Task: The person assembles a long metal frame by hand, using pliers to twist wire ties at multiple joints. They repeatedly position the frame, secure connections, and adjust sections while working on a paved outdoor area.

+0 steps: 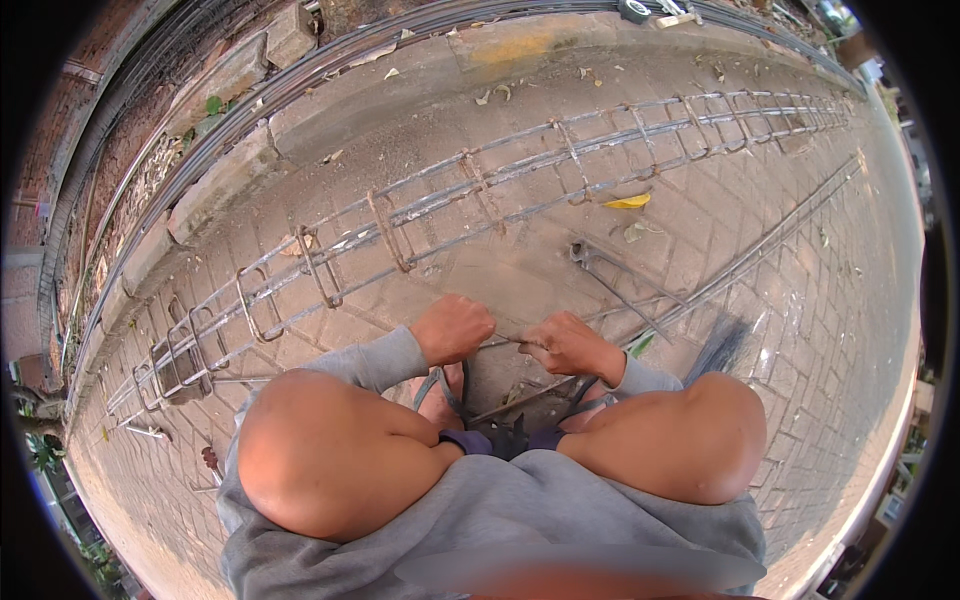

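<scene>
Both my fists are closed in front of my knees, close together but apart. A thin dark wire-like strand [503,340] spans the gap between them. My left hand [453,328] grips toward its left end, knuckles up. At the other end, my right hand [572,346] pinches it between thumb and curled fingers. Beyond them, a long rebar cage [480,190] with square stirrups lies slantwise across the paving. Pincers with long handles [602,268] rest on the ground ahead of my right hand. Beside my right knee is a bundle of thin dark wires [722,348].
Long steel rods [770,232] lie on the right over the brick paving [830,290]. More bars run along the concrete kerb [350,105] at the far side. A yellow leaf [628,201] lies near the cage. A tape roll [633,11] sits at the top.
</scene>
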`<state>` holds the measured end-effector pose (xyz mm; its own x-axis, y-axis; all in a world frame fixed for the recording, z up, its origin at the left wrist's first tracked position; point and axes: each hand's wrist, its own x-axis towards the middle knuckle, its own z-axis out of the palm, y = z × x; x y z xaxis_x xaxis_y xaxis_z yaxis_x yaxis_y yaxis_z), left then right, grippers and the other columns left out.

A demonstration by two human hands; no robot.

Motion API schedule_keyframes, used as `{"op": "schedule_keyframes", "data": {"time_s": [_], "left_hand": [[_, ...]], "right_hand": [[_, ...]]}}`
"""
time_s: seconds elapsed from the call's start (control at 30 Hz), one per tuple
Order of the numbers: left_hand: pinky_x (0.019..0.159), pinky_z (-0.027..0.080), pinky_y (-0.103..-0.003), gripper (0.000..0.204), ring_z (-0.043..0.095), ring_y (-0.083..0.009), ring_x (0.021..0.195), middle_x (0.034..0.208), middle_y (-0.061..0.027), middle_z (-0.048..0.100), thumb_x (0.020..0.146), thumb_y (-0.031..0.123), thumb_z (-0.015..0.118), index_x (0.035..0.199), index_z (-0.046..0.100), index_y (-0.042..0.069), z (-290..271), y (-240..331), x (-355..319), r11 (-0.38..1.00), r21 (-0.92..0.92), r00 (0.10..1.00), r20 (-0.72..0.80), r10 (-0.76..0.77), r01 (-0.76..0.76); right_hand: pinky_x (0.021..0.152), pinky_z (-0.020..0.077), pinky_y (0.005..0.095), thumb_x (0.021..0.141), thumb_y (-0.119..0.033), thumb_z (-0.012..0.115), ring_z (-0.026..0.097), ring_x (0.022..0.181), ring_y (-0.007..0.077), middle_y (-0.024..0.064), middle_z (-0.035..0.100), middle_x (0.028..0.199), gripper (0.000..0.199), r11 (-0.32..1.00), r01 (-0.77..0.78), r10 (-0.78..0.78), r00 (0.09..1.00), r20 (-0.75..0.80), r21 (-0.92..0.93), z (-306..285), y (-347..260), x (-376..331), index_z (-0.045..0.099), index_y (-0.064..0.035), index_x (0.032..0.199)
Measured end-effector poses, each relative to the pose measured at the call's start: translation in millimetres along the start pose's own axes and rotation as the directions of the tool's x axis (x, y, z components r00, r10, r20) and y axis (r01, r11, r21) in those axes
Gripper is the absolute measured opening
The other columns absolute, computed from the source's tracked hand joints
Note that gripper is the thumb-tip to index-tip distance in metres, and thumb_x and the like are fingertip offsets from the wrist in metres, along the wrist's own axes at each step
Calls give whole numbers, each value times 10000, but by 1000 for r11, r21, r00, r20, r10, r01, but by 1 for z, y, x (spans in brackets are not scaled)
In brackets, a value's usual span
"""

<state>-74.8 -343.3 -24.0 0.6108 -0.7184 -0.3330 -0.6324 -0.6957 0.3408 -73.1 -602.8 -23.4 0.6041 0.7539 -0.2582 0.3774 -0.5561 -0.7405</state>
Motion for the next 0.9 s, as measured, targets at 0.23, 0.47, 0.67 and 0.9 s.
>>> {"op": "schedule_keyframes", "data": {"time_s": [0.23,0.47,0.67,0.9], "left_hand": [[817,567,-460,255,708,-331,957,1066,-144,728,864,150,709,1098,766,63,-45,0,20,990,98,761,-633,143,-105],[800,548,-481,456,705,-352,976,1038,-142,725,856,443,770,1124,758,74,-58,-15,38,900,-206,596,-689,-413,385],[668,534,-490,446,724,-355,765,865,-134,739,875,506,762,1027,770,86,-24,-33,61,839,-238,623,-578,-527,489],[586,510,-467,434,705,-334,659,770,-141,720,870,496,789,945,763,70,-31,-34,62,866,-254,643,-586,-493,431]], "right_hand": [[734,545,465,904,-152,706,701,817,416,195,748,893,193,999,18,-3,941,-339,40,-35,36,-23,800,-84,1058],[758,568,426,914,-126,693,728,868,391,181,767,961,184,978,-200,207,853,-479,68,-64,72,-41,799,-47,1042],[770,565,427,926,-142,693,727,857,379,182,764,955,168,986,-61,134,849,-512,157,-45,73,1,797,-52,1022],[786,553,424,948,-168,705,728,885,370,168,770,1000,198,974,53,49,902,-430,221,-43,84,37,795,-83,1102]]}}
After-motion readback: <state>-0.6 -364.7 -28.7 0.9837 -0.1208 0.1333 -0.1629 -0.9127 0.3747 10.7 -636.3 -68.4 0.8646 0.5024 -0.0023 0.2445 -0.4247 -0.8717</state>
